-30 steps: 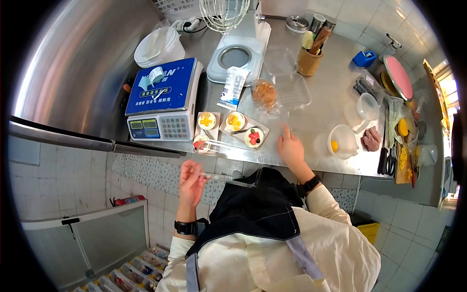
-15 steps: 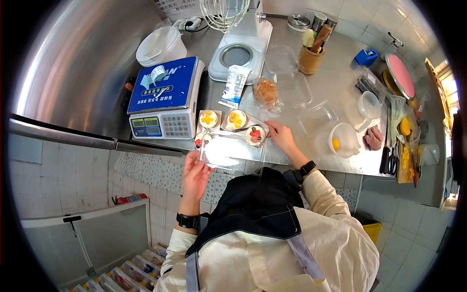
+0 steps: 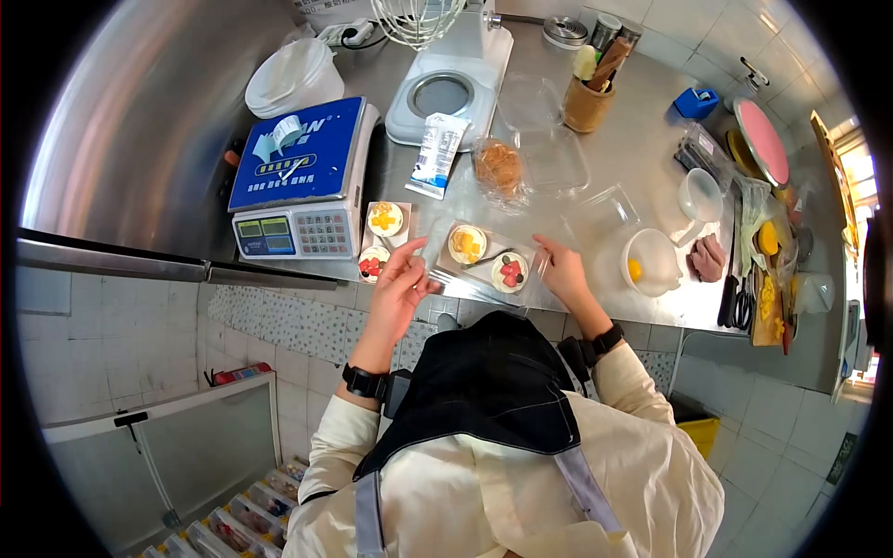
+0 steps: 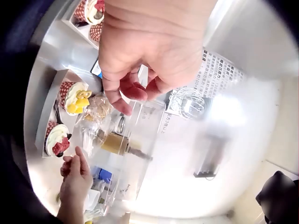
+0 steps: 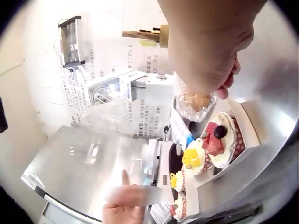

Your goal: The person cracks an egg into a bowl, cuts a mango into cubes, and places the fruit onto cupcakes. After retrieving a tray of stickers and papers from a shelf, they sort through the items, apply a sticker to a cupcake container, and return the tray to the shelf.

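Observation:
My left hand (image 3: 400,290) pinches a clear plastic cover (image 3: 465,286), which hangs over the near counter edge in front of the right-hand cupcake tray (image 3: 495,244). That tray carries a cupcake with yellow fruit (image 3: 467,245) and one with red fruit (image 3: 509,272), a dark utensil between them. By its right end is my right hand (image 3: 566,279), index finger extended and fingertips close to the tray edge. To the left, another tray (image 3: 407,219) holds a yellow-topped cupcake (image 3: 384,219) and a red-topped one (image 3: 374,262). In the right wrist view my left hand (image 5: 124,207) is partly blurred.
A blue-topped scale (image 3: 298,158) stands at left, a white mixer (image 3: 442,98) behind. Around the counter lie a packet (image 3: 437,153), a wrapped bun (image 3: 499,169) and clear plastic containers (image 3: 551,160). On the right are a bowl (image 3: 651,260), scissors (image 3: 741,302) and a cutting board (image 3: 768,316).
The right-hand tray has shifted right, away from the other tray. My left hand has moved up and right with the clear cover. My right hand first came to the tray's end, then moved right.

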Demonstrator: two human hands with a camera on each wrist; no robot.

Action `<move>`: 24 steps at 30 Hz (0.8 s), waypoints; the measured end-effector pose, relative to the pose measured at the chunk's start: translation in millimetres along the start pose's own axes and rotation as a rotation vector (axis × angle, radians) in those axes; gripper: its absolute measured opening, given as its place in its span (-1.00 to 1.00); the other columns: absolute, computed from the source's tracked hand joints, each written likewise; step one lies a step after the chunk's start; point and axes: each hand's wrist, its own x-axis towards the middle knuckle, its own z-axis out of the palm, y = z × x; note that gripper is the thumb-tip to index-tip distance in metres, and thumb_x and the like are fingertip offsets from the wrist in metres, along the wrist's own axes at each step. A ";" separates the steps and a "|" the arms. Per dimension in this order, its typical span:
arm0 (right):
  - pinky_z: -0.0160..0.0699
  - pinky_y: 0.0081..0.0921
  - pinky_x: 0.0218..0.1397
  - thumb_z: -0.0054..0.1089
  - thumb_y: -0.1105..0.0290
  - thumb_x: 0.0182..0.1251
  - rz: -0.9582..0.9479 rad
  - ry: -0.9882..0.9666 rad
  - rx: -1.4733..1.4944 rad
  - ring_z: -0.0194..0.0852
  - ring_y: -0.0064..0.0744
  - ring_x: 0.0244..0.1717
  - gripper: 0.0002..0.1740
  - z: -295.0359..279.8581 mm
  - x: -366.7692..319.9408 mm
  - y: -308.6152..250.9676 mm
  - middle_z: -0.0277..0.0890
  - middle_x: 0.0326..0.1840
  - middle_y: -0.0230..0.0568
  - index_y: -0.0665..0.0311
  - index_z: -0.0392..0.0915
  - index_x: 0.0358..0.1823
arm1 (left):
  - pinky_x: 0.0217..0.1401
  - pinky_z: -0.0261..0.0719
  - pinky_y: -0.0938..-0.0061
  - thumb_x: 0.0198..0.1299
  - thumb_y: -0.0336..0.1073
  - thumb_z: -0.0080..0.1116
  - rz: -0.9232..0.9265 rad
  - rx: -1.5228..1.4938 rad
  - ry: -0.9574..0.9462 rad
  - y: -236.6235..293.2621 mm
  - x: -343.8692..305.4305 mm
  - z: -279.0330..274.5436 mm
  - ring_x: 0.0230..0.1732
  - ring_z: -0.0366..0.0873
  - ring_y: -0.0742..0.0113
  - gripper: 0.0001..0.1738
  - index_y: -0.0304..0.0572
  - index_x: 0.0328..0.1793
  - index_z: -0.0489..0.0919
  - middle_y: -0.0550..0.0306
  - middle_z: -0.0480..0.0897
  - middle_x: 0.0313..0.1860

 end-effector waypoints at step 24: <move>0.38 -0.69 -0.34 0.09 0.48 0.26 0.272 -0.062 0.846 0.39 -0.65 -0.41 -0.78 -12.9 6.1 -17.6 0.51 -0.35 -0.32 0.44 0.50 -0.11 | -0.22 0.37 0.65 0.22 -0.41 0.02 0.386 0.913 0.024 -39.1 44.2 -25.7 -0.32 0.33 0.52 -0.52 -0.03 0.30 0.38 0.24 0.40 -0.20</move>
